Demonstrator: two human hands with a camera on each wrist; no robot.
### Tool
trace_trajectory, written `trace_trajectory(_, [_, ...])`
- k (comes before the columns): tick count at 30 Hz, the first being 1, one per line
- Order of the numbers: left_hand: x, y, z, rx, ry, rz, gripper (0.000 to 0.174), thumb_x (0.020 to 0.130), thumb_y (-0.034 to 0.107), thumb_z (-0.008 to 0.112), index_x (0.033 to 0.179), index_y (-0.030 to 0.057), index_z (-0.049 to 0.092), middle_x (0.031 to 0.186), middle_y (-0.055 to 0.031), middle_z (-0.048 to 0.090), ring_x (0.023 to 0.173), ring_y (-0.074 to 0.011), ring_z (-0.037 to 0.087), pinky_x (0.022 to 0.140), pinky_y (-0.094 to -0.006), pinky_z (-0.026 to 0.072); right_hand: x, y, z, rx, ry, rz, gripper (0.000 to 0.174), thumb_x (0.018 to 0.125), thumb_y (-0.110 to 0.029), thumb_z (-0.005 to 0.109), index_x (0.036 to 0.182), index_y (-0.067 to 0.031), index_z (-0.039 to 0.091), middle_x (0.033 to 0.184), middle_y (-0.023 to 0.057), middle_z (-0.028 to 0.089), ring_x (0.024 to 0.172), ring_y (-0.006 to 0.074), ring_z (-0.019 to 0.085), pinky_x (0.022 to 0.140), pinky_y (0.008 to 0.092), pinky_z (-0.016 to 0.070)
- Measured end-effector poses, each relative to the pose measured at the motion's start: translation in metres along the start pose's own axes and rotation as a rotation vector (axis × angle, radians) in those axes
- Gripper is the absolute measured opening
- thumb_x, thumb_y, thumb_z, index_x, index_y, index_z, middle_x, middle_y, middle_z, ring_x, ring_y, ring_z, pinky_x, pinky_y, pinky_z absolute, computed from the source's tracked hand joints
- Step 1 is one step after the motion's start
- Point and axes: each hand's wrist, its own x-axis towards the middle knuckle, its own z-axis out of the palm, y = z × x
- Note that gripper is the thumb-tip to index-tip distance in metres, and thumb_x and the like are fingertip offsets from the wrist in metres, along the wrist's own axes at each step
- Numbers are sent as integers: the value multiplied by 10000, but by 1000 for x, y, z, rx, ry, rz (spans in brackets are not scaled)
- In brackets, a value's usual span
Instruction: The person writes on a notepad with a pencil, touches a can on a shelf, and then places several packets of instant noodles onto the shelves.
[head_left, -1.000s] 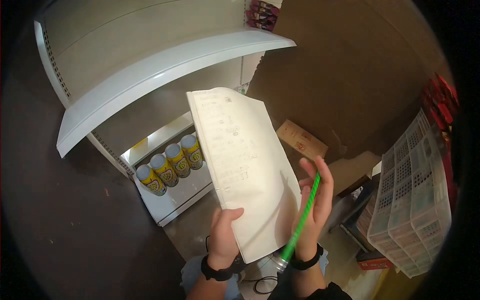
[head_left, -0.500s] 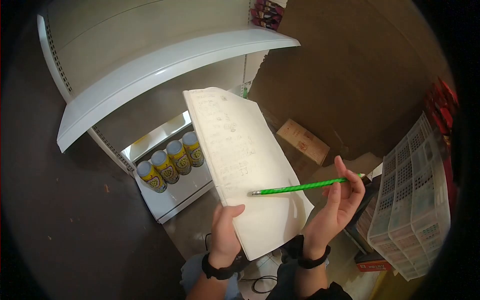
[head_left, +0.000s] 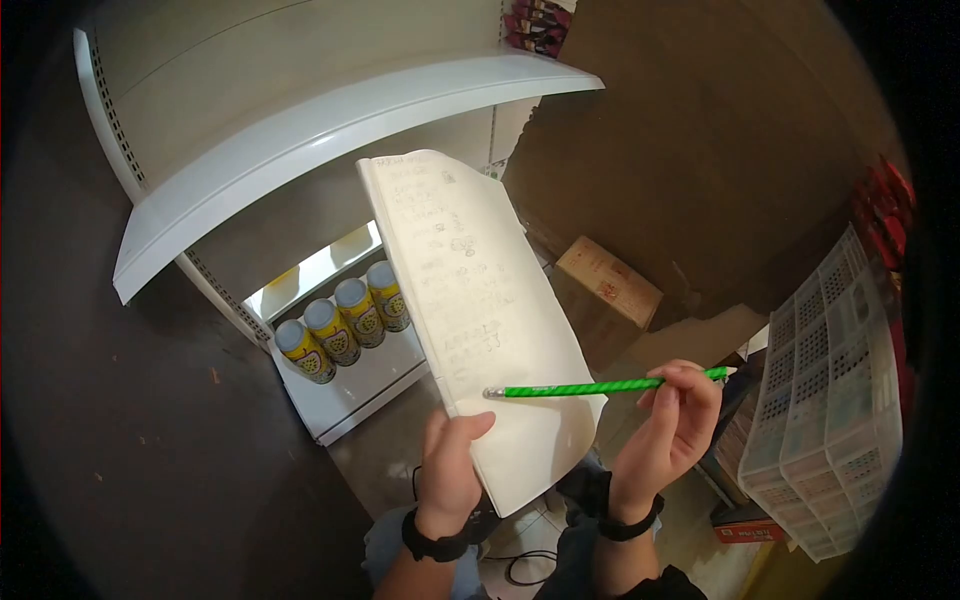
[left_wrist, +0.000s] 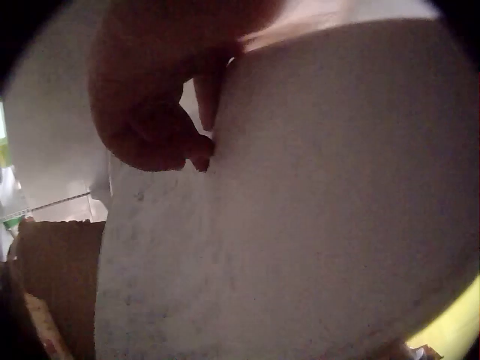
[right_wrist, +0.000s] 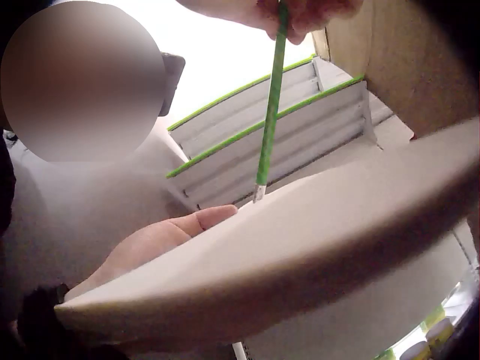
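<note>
My left hand (head_left: 450,470) grips the lower edge of a white notebook (head_left: 470,310), thumb on the open page, which carries faint handwriting. The notebook's pale cover (left_wrist: 300,225) fills the left wrist view under my fingers (left_wrist: 150,112). My right hand (head_left: 670,430) pinches a green striped pencil (head_left: 600,386) near its far end; the pencil lies level across the lower page with its metal tip at the left. From the right wrist view the pencil (right_wrist: 270,97) points down at the notebook's edge (right_wrist: 300,247), with the left hand (right_wrist: 150,247) below.
A white shop shelf (head_left: 300,130) curves overhead. Several yellow cans (head_left: 340,325) stand on the low shelf behind the notebook. A cardboard box (head_left: 610,285) lies on the floor, and stacked white plastic crates (head_left: 830,400) stand at the right.
The right hand turned the pencil from upright beside the page to level across it. The notebook rose slightly and tilted further up.
</note>
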Motion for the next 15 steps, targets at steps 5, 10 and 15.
trace_trajectory(5, [-1, -1, -2, 111, 54, -5, 432, 686, 69, 396, 1093, -75, 401, 1048, -167, 490, 945, -242, 497, 839, -324, 378, -6, 0, 1, -104, -155, -172, 148, 722, 37, 475, 867, 9, 492, 835, 106, 501, 691, 119, 437, 621, 209, 355])
trace_trajectory(10, [-2, 2, 0, 95, 1, -11, 432, 681, 63, 402, 1086, -85, 407, 1030, -166, 499, 933, -237, 500, 832, -316, 379, -1, 2, 0, -34, -57, -84, 152, 703, 54, 476, 845, 1, 475, 827, 106, 491, 707, 128, 438, 643, 215, 357])
trace_trajectory(15, [-4, 5, 4, 107, 18, -40, 429, 676, 57, 407, 1080, -88, 412, 1022, -165, 505, 931, -233, 501, 829, -310, 380, 4, 1, -4, 72, 39, 56, 145, 706, 69, 457, 829, -8, 450, 843, 102, 473, 722, 128, 435, 665, 216, 355])
